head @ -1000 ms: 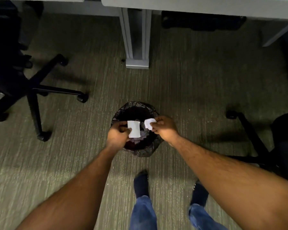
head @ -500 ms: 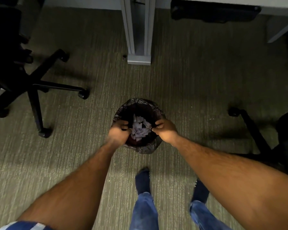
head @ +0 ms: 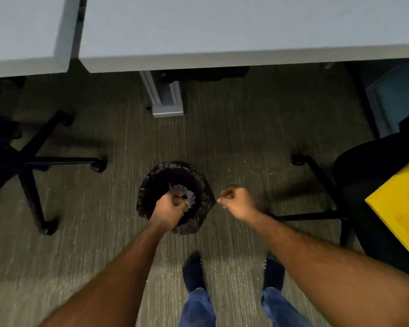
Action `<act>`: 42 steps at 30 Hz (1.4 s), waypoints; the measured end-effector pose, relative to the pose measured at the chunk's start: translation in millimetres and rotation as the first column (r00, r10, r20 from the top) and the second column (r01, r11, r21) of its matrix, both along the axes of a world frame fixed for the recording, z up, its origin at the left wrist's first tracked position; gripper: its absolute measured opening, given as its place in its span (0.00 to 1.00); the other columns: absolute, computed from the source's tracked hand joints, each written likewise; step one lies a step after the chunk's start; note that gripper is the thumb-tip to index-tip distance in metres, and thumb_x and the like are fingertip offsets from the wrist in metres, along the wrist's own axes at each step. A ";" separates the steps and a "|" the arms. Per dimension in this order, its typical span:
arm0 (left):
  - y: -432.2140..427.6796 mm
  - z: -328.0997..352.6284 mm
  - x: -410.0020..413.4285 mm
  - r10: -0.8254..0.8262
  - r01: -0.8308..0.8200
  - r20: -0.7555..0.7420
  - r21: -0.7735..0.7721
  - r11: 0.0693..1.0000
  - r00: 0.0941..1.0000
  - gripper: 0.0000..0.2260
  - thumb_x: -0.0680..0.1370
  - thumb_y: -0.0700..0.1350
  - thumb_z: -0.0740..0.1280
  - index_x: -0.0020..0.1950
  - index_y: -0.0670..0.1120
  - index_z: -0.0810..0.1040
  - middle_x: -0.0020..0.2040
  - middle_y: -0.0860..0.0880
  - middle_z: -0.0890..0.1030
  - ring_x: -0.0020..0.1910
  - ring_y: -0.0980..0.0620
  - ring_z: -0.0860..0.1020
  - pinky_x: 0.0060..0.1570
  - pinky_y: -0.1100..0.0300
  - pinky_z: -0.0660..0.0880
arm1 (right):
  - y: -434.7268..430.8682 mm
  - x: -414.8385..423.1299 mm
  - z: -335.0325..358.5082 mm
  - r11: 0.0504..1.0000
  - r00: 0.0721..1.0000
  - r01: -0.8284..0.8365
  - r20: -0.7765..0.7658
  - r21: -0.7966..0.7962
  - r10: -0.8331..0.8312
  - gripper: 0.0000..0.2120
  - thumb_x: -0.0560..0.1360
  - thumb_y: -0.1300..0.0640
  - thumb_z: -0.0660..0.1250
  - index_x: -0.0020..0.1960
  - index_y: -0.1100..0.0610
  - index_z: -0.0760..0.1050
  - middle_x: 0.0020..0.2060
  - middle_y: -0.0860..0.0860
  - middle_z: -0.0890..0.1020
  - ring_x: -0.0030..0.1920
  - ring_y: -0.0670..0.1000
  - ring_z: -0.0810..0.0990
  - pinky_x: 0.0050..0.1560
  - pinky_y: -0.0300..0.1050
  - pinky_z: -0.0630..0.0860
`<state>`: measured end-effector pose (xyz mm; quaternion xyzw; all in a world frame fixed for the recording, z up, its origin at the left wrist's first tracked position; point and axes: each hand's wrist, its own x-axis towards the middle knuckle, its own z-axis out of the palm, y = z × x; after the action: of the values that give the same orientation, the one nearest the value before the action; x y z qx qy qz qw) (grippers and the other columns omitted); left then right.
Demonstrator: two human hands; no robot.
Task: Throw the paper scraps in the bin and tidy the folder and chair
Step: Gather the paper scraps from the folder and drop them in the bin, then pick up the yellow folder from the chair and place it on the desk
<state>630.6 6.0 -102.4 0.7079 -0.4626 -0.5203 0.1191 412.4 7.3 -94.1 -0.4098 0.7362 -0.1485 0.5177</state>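
paper scraps (head: 183, 194) lie in a pale crumpled heap inside the bin (head: 200, 185), a small round bin lined with a black bag that stands on the carpet (head: 109, 208) at the middle of the view.

far left, a black office chair (head: 31, 161) stands on its castor base, well apart from the bin, its seat lost in shadow. above it, the pale grey counter (head: 222, 31) fills the top of the view, split by a gap into two slabs, and one grey leg (head: 167, 95) comes down to the carpet behind the bin.

the left hand (head: 168, 208) hangs over the near rim of the bin, its grip curled closed with the fingertips touching or just above the scraps; whether it pinches any of them cannot be told. just right of the bin, the right hand (head: 237, 200) hovers above the carpet, its grip closed in a loose fist; nothing can be seen in it.

below the hands, two feet in dark socks (head: 193, 272) and blue jeans (head: 197, 308) stand on the carpet.

at the right, a second black chair (head: 364, 180) stands near the right forearm, and a yellow folder (head: 401, 208) lies on its seat, cut off by the frame edge.
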 end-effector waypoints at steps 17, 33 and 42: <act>14.0 46.3 -170.7 -0.375 0.369 -0.040 -0.108 0.923 0.926 0.12 0.76 0.40 0.70 0.58 0.46 0.76 0.45 0.51 0.80 0.41 0.57 0.79 0.45 0.69 0.72 | 67.8 -166.9 59.1 0.986 0.988 0.086 -0.118 -0.140 -0.103 0.05 0.72 0.58 0.73 0.46 0.51 0.79 0.34 0.45 0.80 0.34 0.41 0.77 0.35 0.34 0.72; 12.9 63.8 -348.5 -0.666 0.645 -0.056 -0.204 0.737 0.744 0.12 0.77 0.44 0.68 0.60 0.52 0.77 0.47 0.59 0.80 0.43 0.68 0.79 0.41 0.75 0.74 | 144.7 -335.1 70.6 0.937 0.837 0.090 -0.485 -0.337 -0.255 0.09 0.75 0.56 0.69 0.54 0.55 0.78 0.52 0.51 0.79 0.56 0.52 0.75 0.55 0.45 0.72; 8.5 65.9 -437.1 -0.780 0.765 0.079 -0.278 0.581 0.621 0.20 0.76 0.45 0.69 0.67 0.46 0.73 0.58 0.47 0.78 0.56 0.51 0.77 0.57 0.56 0.76 | 174.7 -433.3 62.1 0.936 0.677 0.263 -0.646 -0.235 -0.353 0.23 0.73 0.50 0.71 0.66 0.57 0.72 0.63 0.57 0.72 0.65 0.59 0.69 0.64 0.53 0.71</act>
<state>193.6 14.5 -36.5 0.3977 -0.7903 -0.4661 -0.0063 -20.9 182.0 -32.0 -0.3366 0.9214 -0.1186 0.1539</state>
